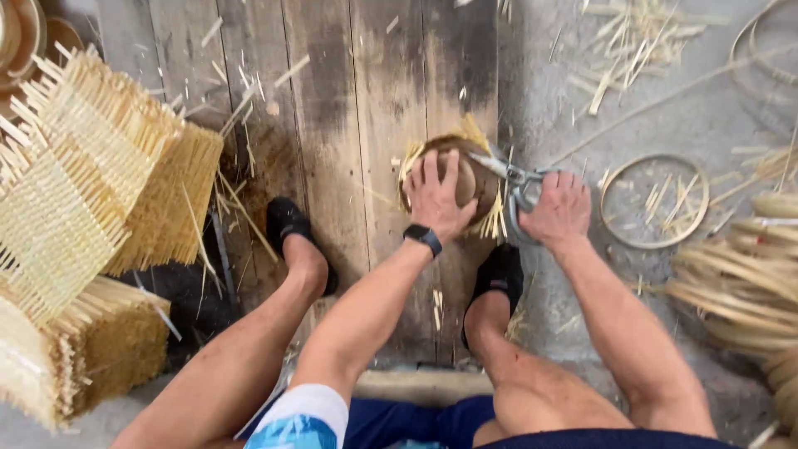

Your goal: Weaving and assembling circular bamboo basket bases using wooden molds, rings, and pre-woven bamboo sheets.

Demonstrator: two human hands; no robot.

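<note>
Planks (332,125), worn and dark, form the floor under the seated person; grey concrete (690,125) adjoins them on the right. All positions below are given relative to the bowl.

Woven mats (83,191) of pale bamboo strips are stacked far left of the bowl, their loose ends sticking out. Bundled strips (731,283) lie far right of it. A hoop (654,201) lies flat on the concrete to the right of the bowl, with short offcuts inside it. More offcuts (623,41) are scattered up and to the right.

Two black shoes are planted below the bowl: one (287,229) to the lower left, one (501,274) directly beneath.

The bowl (470,179), a round brown form, sits on the planks at centre, with yellow strip ends projecting around its rim.

The left hand (436,195) lies spread flat on top of the bowl, fingers extended, pressing it down; a black watch (423,239) is on that wrist. The right hand (561,208) is closed around the handles of the shears (514,176), just right of the bowl. The shear blades reach the bowl's upper right edge among the strip ends.
</note>
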